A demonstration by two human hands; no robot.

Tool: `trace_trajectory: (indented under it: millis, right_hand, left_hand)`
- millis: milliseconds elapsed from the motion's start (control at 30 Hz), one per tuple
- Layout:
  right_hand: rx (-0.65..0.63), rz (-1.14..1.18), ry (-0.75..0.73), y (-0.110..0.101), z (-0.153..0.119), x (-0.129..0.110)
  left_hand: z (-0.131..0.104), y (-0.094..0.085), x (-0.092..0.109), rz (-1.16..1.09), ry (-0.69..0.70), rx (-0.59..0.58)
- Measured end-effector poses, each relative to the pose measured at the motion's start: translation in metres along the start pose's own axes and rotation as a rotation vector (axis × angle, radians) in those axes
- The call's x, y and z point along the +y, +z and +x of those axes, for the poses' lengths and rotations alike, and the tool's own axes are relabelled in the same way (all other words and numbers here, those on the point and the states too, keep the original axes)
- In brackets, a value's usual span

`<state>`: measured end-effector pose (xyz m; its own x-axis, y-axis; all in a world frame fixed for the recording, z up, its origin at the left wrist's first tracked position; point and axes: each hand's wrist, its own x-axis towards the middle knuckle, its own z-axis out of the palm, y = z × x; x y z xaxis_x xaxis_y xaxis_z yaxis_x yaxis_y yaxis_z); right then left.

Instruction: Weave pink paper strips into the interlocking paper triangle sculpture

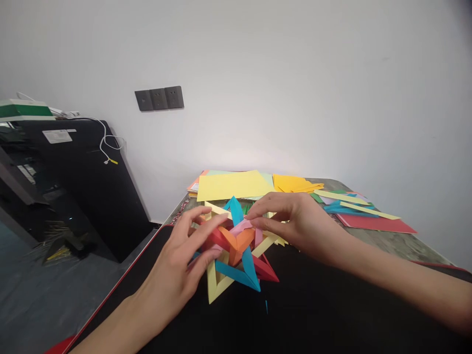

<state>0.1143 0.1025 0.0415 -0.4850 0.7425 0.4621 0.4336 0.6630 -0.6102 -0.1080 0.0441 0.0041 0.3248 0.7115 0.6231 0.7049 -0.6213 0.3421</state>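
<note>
Between my hands is a folded paper star model [236, 270], built from interlocking strips in blue, red, orange, pink and pale yellow. My left hand [184, 250] grips its left side, thumb at a pink strip and fingers over the top. On the upper right, the thumb and fingertips of my right hand [291, 221] pinch a pink strip [241, 227] of the model. An orange corner [236, 246] faces me in the middle. The model's far side is partly hidden behind my fingers.
Under the model lies a black mat [295, 309] with a small blue scrap [266, 307]. Behind are yellow paper sheets [236, 184] and an orange-yellow stack [295, 184]. Blue and yellow strips lie on red paper [383, 224] at right. A black cabinet [81, 182] stands left.
</note>
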Motion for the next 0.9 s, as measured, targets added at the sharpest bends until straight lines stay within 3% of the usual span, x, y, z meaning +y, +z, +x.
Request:
trace_trajectory:
  millis: [67,267,600,733,833,900]
  right_hand:
    - [-0.013,-0.008,0.007,-0.001,0.000,0.002]
    - [-0.140,-0.049,-0.082,-0.006,0.002,0.007]
    - [-0.196,-0.021,-0.055,-0.009,0.004,0.004]
    - [-0.129,0.005,-0.003,-0.010,-0.003,0.007]
    - [0.065,-0.017,0.020,-0.005,-0.022,0.021]
    - [0.225,0.026,0.131,0.003,-0.043,0.036]
  left_hand:
    - [0.000,0.001,-0.003,-0.061,-0.042,0.017]
    - [0.008,0.002,-0.008,-0.020,0.143,0.060]
    - [0.007,-0.003,-0.005,-0.042,0.077,0.022]
    - [0.007,-0.017,-0.016,-0.055,-0.101,0.088]
    - [0.002,-0.024,-0.036,-0.176,-0.392,0.034]
    - [-0.004,-0.025,-0.051,-0.277,-0.479,-0.059]
